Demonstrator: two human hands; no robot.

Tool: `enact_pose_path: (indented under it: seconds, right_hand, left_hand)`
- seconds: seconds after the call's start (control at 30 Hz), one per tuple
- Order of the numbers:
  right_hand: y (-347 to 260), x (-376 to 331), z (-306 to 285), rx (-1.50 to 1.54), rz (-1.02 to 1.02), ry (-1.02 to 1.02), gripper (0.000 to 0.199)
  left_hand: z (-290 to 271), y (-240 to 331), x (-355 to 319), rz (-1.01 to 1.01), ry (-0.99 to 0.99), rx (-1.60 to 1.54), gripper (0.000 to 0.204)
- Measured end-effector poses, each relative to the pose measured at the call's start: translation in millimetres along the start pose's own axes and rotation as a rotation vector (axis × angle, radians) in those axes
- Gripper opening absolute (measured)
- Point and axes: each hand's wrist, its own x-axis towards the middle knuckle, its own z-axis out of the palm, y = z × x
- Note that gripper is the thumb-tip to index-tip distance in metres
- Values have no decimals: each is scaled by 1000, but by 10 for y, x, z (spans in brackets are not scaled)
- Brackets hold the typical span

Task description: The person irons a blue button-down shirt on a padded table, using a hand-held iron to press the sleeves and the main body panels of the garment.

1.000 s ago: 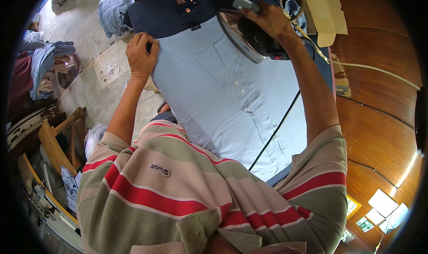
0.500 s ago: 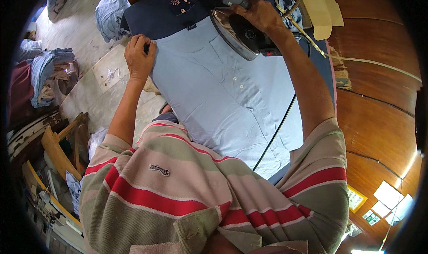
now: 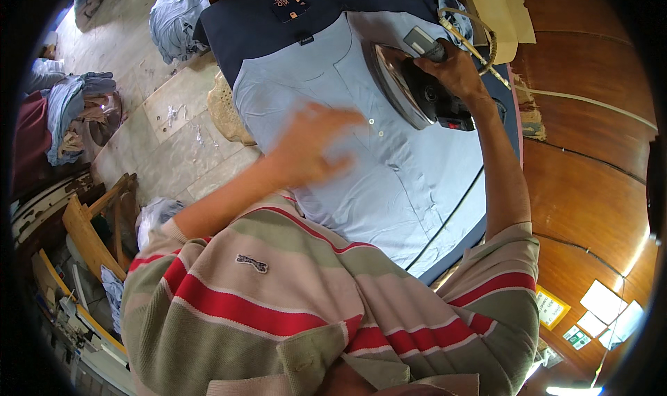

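Note:
A light blue buttoned garment (image 3: 375,180), wrinkled toward its near end, lies spread over a dark blue cloth-covered table (image 3: 226,31). My right hand (image 3: 455,69) is closed round the handle of a steam iron (image 3: 417,94), whose soleplate is tilted on edge by the garment's upper right part. Over the left half of the garment my left hand (image 3: 313,146) is smeared by motion, its fingers seemingly apart; whether it touches the cloth I cannot tell. The iron's dark cord (image 3: 445,226) crosses the garment.
A dark tag (image 3: 288,5) lies at the table's far edge. An open cardboard box (image 3: 495,17) and a hose (image 3: 486,45) are at the far right. Cloth piles (image 3: 177,21) (image 3: 76,111) lie on the left floor, near a wooden frame (image 3: 90,233).
My left hand has let go of the garment's left edge and swung right and nearer over it. The iron has moved right and nearer in my right hand. The garment has shifted right.

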Motion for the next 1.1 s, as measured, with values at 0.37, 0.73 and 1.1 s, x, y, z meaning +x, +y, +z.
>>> enact_pose_path:
  seconds: [0.37,0.73,1.1]
  right_hand:
    - [36,-87,146,22,11,22,48]
    - [-641,530,218,-150,-73,58,53]
    - [-582,511,124,-114,-37,40,56]
  left_hand:
    - [419,1133,176,454,-995,-763,31]
    - [593,1252,215,599,-844,-661,24]
    - [539,1147,153,561,-719,-657,21]
